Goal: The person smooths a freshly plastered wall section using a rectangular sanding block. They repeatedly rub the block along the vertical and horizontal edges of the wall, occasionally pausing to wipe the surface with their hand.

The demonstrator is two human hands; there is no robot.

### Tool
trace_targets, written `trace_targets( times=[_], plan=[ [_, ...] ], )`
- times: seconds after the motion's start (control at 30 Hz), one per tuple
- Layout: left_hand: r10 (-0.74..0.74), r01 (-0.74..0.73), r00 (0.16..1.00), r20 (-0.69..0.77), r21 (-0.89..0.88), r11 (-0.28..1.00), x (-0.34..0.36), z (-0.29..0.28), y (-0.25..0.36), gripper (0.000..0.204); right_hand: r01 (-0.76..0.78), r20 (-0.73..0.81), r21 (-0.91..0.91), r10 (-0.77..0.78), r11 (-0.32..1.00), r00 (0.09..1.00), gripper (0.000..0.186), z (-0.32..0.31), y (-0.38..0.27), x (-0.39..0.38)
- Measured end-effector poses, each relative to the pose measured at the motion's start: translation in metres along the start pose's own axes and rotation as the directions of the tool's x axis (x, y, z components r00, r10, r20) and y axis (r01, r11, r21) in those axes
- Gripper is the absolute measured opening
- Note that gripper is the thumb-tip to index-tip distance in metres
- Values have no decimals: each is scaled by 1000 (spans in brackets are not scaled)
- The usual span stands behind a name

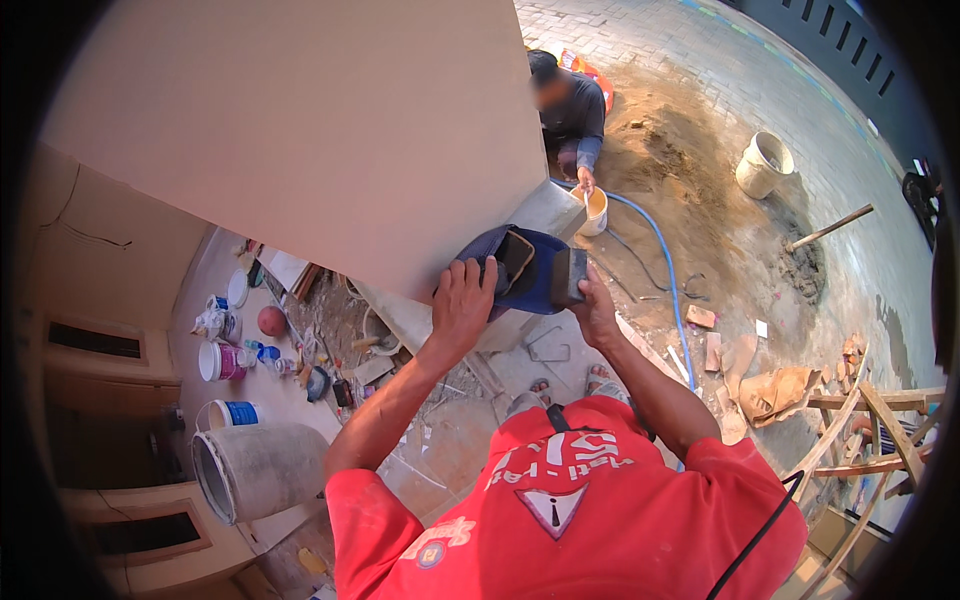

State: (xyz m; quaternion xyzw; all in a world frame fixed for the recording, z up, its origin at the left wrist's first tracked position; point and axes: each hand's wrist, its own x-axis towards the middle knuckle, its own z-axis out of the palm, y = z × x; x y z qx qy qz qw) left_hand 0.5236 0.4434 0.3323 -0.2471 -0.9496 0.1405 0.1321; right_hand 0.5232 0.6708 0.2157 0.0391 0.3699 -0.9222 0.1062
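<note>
In front of me, by the corner of the beige wall, is a dark blue thing shaped like a cap (535, 292). My left hand (463, 305) has its fingers bent over its left side. Close to those fingertips, against the blue, a dark rectangular thing with a tan rim (515, 258) shows; it looks like a phone, but I cannot be sure. My right hand (597, 308) grips a dark grey rectangular block (571, 276) at the right side of the blue thing. The fingers of both hands are partly hidden.
Beyond the wall (300, 130) crouches a co-worker (575, 115), one hand at a small bucket (593, 212). A blue hose (662, 250) crosses the sand (665, 130). Rubble and tubs lie left, near a large grey barrel (270, 470). Wooden poles (880, 430) stand at right.
</note>
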Motion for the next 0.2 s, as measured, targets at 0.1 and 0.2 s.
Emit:
trace_targets(
  times=[0.1, 0.2],
  plan=[
    [-161, 155, 986, -50, -110, 982, -13, -23, -7, 65, -13, 30, -37, 14, 999, 999, 76, 3, -6, -1],
    [-342, 312, 933, -114, -217, 925, -36, -50, -18, 76, -20, 100, -101, 30, 995, 995, 71, 7, -12, -1]
  ],
)
